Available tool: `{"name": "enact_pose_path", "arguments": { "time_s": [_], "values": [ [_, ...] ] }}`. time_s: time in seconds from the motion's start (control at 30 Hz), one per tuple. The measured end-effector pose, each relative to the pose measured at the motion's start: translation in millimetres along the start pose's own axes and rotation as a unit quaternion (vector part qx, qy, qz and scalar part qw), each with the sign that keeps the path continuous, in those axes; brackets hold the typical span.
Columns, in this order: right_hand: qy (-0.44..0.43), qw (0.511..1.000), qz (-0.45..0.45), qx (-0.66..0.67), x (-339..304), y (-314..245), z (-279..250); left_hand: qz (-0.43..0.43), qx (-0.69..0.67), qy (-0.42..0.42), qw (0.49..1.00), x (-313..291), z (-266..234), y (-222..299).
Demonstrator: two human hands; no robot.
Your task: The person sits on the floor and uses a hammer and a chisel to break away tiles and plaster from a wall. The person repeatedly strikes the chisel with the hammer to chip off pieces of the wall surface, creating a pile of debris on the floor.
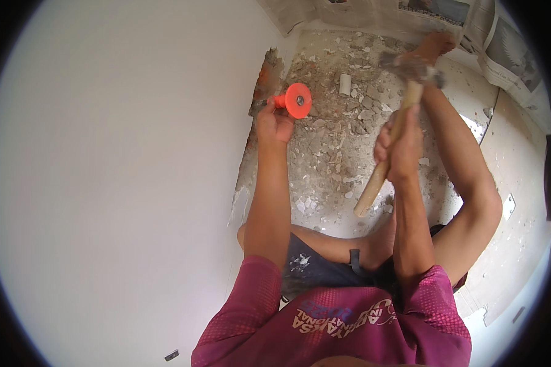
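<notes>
My left hand (274, 126) is closed round the grip of a chisel with a round orange hand guard (298, 101). It is held at the chipped edge of the wall; the guard hides the fingers in part, and the blade cannot be made out. My right hand (403, 151) grips a hammer by its pale wooden handle (371, 191). The hammer's metal head (410, 68) is raised to the right of the chisel, apart from it and smeared by motion. Beside the chisel, a broken patch of wall (268, 76) shows rough brown and grey material.
A smooth white wall (116, 153) fills the left side. Rubble and plaster chips (330, 144) cover the floor, with a short white cylinder (345, 85) among them. Printed paper sheets (508, 52) lie along the far right. My bent right leg (465, 147) borders the debris.
</notes>
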State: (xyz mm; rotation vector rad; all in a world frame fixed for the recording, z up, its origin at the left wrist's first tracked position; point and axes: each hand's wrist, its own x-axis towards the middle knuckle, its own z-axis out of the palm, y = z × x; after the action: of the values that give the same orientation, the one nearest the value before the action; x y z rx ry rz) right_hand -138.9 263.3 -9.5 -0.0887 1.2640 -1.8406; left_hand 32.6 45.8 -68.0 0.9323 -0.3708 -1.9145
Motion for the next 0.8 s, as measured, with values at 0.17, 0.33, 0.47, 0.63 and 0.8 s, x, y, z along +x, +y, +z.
{"name": "enact_pose_path", "arguments": {
  "time_s": [0.17, 0.33, 0.47, 0.63, 0.8],
  "values": [
    [-0.024, 0.901, -0.311, 0.301, -15.9, -63.8, 3.1, 0.003, -0.031, 0.007, 0.999, -1.4, -3.6, 6.1],
    [-0.08, 0.929, -0.203, -0.299, -9.7, 73.6, 22.8, -0.027, 0.014, 0.035, 0.999, -5.8, 11.7, -16.7],
    [-0.064, 0.99, -0.001, -0.129, -9.3, 20.9, 11.7, 0.005, -0.005, 0.035, 0.999, -3.6, -1.5, -11.0],
    [-0.019, 0.962, -0.163, 0.218, -24.1, -28.3, 13.8, -0.008, -0.037, 0.017, 0.999, -2.3, -2.9, 6.9],
    [-0.095, 0.986, -0.064, 0.125, 3.6, 45.4, 31.0, -0.006, 0.017, 0.006, 1.0, -6.5, 14.8, 5.0]
  ]
}}
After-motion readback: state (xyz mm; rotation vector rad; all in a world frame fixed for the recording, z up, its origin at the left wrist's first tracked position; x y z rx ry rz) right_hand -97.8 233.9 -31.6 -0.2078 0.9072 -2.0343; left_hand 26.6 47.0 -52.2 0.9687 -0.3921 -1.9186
